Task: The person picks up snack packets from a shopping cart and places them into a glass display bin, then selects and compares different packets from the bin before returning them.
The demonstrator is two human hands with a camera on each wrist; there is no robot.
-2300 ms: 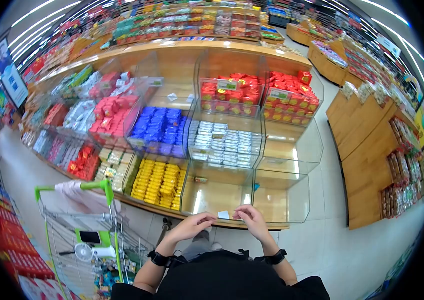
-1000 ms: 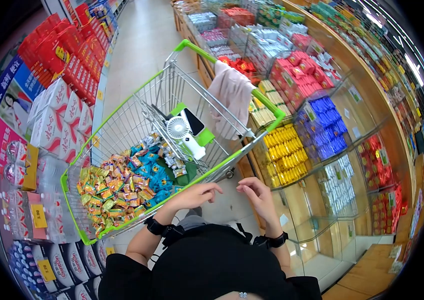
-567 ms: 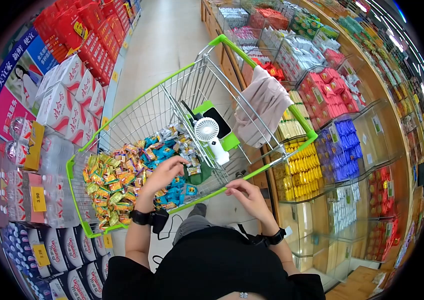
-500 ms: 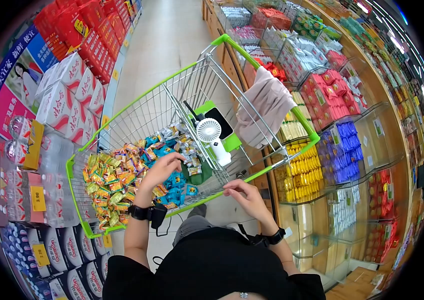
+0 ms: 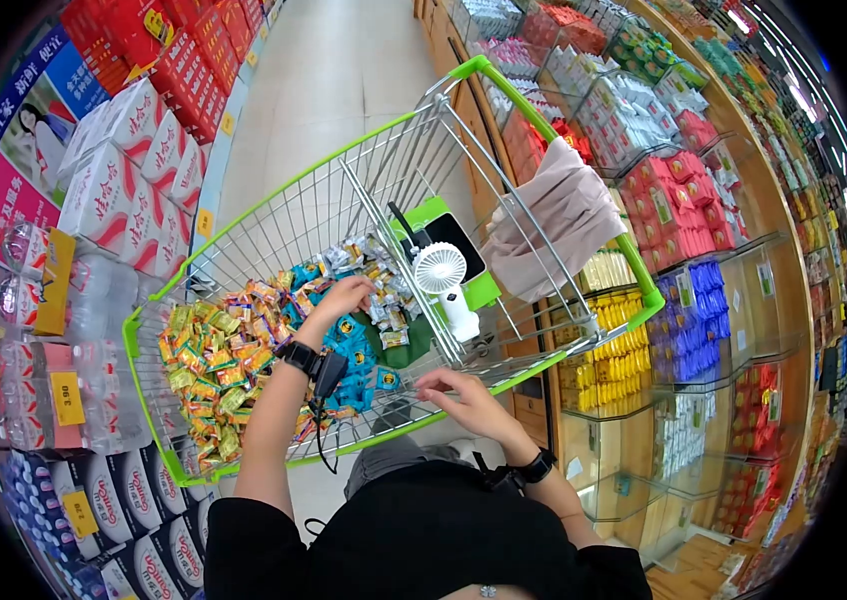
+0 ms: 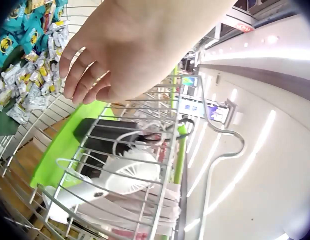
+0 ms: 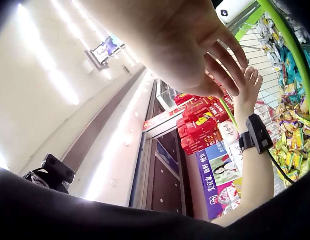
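My left hand [image 5: 346, 297] reaches into the shopping cart [image 5: 652, 300], over wrapped candies. Its fingers are loosely bent around nothing, close above teal packets [image 5: 349, 375] and silver-white packets [image 5: 394, 322]; the left wrist view shows these fingers [image 6: 75, 85] spread slightly. Orange and yellow packets [image 5: 224, 370] fill the cart's far end. My right hand [image 5: 466, 397] hovers at the cart's near green rim, fingers relaxed and holding nothing. A white handheld fan [image 5: 441, 270] and a dark-screened phone [image 5: 464, 240] lie at the green child-seat panel, right of my left hand.
A pink cloth [image 5: 559, 225] hangs over the cart handle. Clear candy bins with yellow packs [image 5: 604, 360] and blue packs [image 5: 689, 310] line the right. White drink cartons [image 5: 114, 205] and red boxes [image 5: 209, 80] are stacked on the left. An aisle floor [image 5: 334, 70] stretches ahead.
The view has turned from the candy bins to the cart. My left hand has moved from beside the cart to over the candies inside; my right hand has come to its rim.
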